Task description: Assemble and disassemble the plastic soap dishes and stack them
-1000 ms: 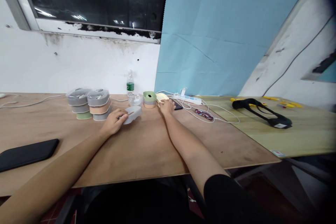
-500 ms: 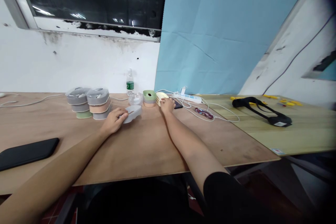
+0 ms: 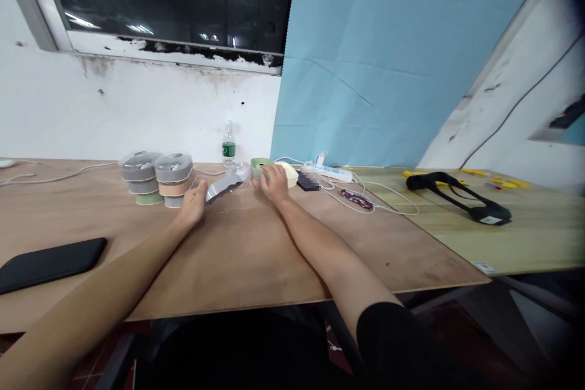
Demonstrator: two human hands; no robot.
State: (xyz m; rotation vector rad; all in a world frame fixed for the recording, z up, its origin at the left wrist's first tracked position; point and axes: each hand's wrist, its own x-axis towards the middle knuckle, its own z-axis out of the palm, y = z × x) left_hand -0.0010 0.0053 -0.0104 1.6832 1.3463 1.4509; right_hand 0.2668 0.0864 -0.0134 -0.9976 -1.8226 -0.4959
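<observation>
Up close from the head camera, both bare arms stretch across the wooden desk (image 3: 256, 256) toward its far edge. The left hand (image 3: 192, 204) has its fingers closed on the near end of a gray lid (image 3: 223, 186), which is tilted up off the desk. The right hand (image 3: 273, 181) is curled over a cream container (image 3: 290, 173), its fingers loosely bent on it, with a green container (image 3: 256, 166) just beside it on the left. Near the left hand stand two stacks of round containers (image 3: 158, 178) with gray lids. Behind them a small water bottle (image 3: 228, 145) stands upright by the wall. A black phone (image 3: 50, 259) lies flat at the desk's near left. To the right sit a white power strip (image 3: 333, 173) with trailing cables and, well apart, a black strap (image 3: 457, 195).
</observation>
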